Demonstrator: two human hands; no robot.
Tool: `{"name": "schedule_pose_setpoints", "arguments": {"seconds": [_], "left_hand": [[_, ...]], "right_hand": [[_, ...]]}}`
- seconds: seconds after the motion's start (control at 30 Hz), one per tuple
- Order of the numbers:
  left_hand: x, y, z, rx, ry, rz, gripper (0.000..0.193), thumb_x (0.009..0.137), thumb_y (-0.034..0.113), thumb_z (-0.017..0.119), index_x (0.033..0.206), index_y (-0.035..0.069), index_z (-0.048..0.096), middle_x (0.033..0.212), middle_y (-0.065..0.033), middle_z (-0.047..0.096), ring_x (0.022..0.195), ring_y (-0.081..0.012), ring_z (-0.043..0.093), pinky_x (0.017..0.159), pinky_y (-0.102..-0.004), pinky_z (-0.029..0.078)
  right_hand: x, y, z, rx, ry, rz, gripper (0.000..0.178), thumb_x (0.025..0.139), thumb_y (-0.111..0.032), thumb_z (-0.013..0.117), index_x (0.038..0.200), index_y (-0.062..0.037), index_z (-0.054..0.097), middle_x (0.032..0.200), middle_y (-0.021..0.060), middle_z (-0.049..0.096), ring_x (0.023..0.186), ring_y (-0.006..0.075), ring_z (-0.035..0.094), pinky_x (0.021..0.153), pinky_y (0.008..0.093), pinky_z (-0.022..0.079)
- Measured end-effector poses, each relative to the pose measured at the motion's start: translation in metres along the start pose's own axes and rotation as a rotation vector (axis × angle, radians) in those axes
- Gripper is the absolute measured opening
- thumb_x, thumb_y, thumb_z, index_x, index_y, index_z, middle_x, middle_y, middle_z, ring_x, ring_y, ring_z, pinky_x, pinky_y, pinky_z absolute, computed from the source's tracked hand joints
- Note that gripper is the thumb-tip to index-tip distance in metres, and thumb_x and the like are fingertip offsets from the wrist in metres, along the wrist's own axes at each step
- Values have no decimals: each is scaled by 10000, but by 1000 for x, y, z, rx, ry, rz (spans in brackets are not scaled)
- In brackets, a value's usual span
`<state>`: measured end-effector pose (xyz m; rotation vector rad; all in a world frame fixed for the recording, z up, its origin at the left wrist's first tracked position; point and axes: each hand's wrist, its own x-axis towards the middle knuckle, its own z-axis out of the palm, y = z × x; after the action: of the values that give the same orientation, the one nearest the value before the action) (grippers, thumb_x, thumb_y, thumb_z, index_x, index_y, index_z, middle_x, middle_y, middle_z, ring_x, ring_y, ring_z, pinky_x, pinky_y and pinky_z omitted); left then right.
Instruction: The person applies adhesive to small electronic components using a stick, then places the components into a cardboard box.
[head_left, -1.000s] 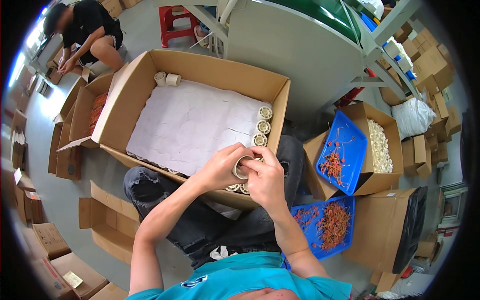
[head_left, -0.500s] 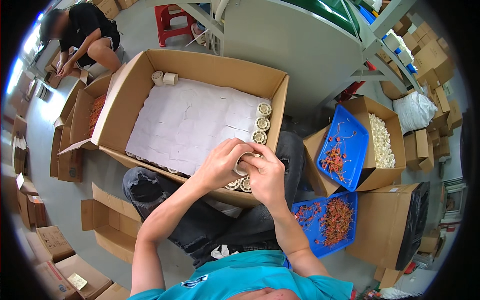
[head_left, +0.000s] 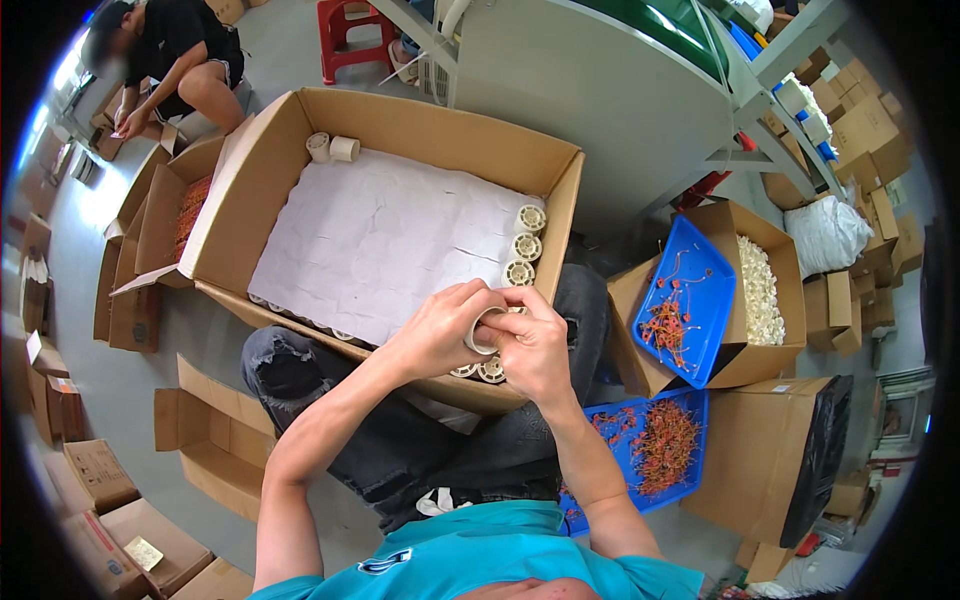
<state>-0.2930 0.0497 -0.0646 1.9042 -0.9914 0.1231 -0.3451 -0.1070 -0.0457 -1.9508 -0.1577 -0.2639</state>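
Over the near right corner of a large cardboard box [head_left: 450,118], my two hands meet at a cream-white round plastic housing [head_left: 484,345]. My left hand [head_left: 452,318] is wrapped round its side. The fingers of my right hand [head_left: 535,345] reach into the housing's open end; what they pinch there, if anything, is hidden. A pale paper sheet [head_left: 370,230] covers most of the box's inside. Along its right edge stands a row of similar housings [head_left: 526,247], with more by the near edge. Two others [head_left: 344,149] lie on the sheet at the far left corner.
To my right, a blue tray [head_left: 690,300] with red-and-orange wired parts leans on a box of small white pieces [head_left: 760,290]. A second blue tray [head_left: 655,450] sits below it. An opened carton [head_left: 215,430] is at my left. A person [head_left: 180,70] crouches at the far left.
The view has shifted slightly. My hands stay together at the housing, with the right fingers still at its opening. The crouching person's hands have moved a little.
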Motion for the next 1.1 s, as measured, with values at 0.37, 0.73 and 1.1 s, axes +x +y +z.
{"name": "schedule_pose_setpoints", "arguments": {"seconds": [0.37,0.73,1.1], "left_hand": [[0,2,6,149,4,98,498,566,16,771,1014,46,554,930,-108,593,827,-326,595,714,-429,508],[-2,-4,12,151,-26,8,513,572,20,778,1036,43,560,943,-110,594,820,-332,598,702,-429,515],[42,4,22,75,-66,-20,602,651,91,856,1136,34,506,984,-140,627,888,-349,641,746,-411,540]], "right_hand": [[-12,8,5,66,89,-7,229,708,80,738,924,5,762,1070,117,664,924,242,683,801,324,549],[-7,20,10,47,94,-29,201,716,91,724,904,23,750,1049,142,659,883,261,688,758,339,563],[6,36,-37,303,77,12,218,768,32,736,986,35,739,1162,140,661,1002,262,667,882,324,527]]}}
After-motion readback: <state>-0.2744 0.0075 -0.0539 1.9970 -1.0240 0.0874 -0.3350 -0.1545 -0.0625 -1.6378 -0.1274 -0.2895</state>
